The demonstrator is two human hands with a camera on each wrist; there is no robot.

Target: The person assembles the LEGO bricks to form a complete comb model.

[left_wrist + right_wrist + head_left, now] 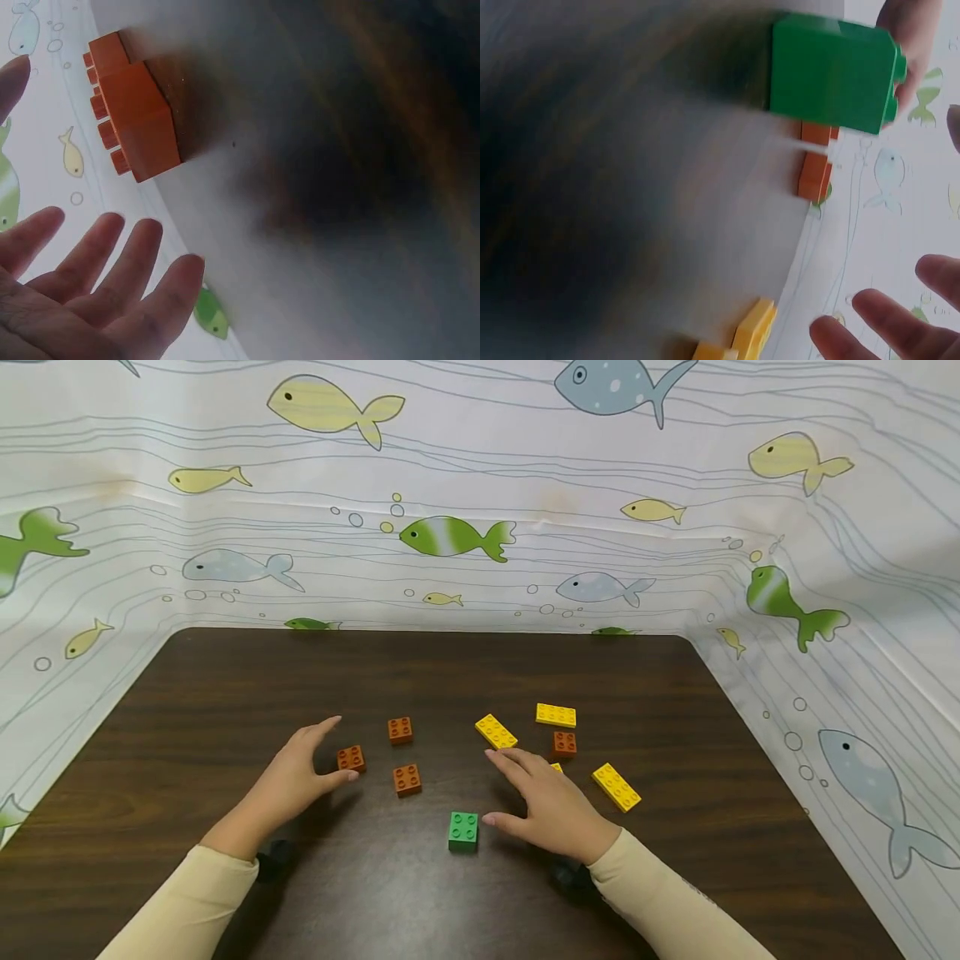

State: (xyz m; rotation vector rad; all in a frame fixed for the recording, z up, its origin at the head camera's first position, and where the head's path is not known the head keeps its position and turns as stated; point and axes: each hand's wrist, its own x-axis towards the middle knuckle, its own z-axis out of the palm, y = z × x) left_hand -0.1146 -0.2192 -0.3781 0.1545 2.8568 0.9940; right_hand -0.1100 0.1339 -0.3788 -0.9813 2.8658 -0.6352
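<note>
My left hand [288,781] hovers at the left of the table with fingers spread, and an orange-brown brick [350,758] lies by its thumb and fingers. In the left wrist view the same hand [105,292] is empty beside orange-brown bricks [139,120]. To the right, my right hand [551,806] hovers with its fingers extended and holds nothing. A green brick [462,832] sits just left of its thumb; the right wrist view shows that green brick [832,75] large. A yellow brick [557,767] is mostly hidden behind the right hand.
Two more orange-brown bricks [401,730] [407,780] lie between the hands. Beyond the right hand are yellow bricks [496,732] [556,715] [617,787] and an orange-brown brick [565,744]. A fish-patterned sheet [480,468] rises around the dark wooden table [337,668].
</note>
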